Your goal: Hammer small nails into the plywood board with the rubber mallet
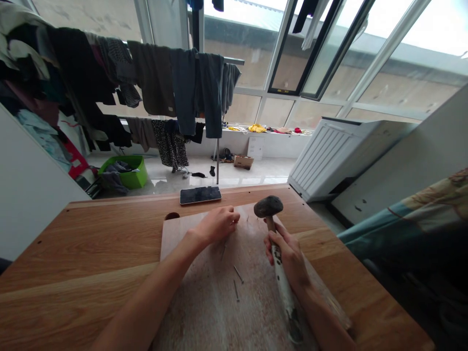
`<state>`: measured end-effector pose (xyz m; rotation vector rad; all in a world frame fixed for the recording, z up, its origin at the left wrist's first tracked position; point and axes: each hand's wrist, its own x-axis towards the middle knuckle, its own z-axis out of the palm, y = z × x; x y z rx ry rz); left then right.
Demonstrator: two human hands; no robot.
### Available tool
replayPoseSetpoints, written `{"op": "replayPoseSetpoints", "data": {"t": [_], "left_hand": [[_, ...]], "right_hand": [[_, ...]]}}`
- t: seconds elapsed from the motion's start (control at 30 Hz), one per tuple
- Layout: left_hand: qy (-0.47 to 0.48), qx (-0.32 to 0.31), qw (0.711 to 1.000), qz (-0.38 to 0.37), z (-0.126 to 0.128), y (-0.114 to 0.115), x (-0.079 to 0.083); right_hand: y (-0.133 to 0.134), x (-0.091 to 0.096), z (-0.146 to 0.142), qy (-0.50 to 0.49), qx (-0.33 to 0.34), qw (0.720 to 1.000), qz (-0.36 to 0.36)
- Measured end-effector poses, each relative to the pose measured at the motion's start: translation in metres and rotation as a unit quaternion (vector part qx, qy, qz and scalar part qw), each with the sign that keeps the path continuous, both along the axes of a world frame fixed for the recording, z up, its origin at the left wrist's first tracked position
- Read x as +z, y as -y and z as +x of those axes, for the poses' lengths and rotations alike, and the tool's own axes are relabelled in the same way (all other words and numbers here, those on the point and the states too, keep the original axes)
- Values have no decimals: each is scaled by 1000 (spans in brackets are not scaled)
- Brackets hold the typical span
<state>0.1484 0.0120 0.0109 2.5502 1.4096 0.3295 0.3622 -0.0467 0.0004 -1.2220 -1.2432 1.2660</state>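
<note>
A pale worn wooden board (204,302) lies on a wooden table (91,253). My left hand (217,225) rests on the board's far part, fingers pinched together, seemingly on a small nail at its fingertips. My right hand (288,256) is wrapped round the pale handle of a hammer (268,207), whose dark head is raised just right of the left hand. Loose nails (238,274) lie on the board between my forearms.
A dark phone (200,195) lies at the table's far edge. Beyond it, a rack of hanging clothes (183,92), a green basin (127,170) on the floor and a white cabinet (329,156) at the right. Patterned cloth (420,219) lies at the right edge.
</note>
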Motion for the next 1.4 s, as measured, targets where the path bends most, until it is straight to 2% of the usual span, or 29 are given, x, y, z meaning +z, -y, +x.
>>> {"op": "replayPoseSetpoints", "data": {"t": [0.1, 0.17, 0.23, 0.37, 0.5, 0.63, 0.8, 0.9, 1.13, 1.4], "left_hand": [[0, -14, 1000, 7, 2, -1, -2], [32, -17, 999, 7, 3, -3, -8], [106, -19, 994, -6, 3, -7, -16], [266, -6, 963, -53, 1, -14, -30], [329, 11, 941, -80, 1, -16, -37], [334, 21, 939, -83, 3, -15, -39], [350, 19, 935, -60, 3, -15, -40], [348, 12, 936, -54, 1, -15, -41], [340, 20, 938, -62, 2, -14, -41], [342, 29, 938, -54, 2, -14, -39]], "right_hand": [[1, 1, -1, 8, 0, 1000, 3], [1, 2, -1, 11, 4, 1000, 4], [1, 3, -1, 10, 7, 1000, 3], [0, 2, 1, -5, 0, 1000, -2], [0, 0, 0, -10, 18, 1000, 2], [1, 6, -4, -24, 55, 998, -1], [-3, 28, -11, -20, 114, 993, -8], [-5, 35, -16, -8, 141, 990, 6], [1, 17, -25, -10, 105, 994, 17], [1, 8, -20, 16, 127, 992, -6]]}}
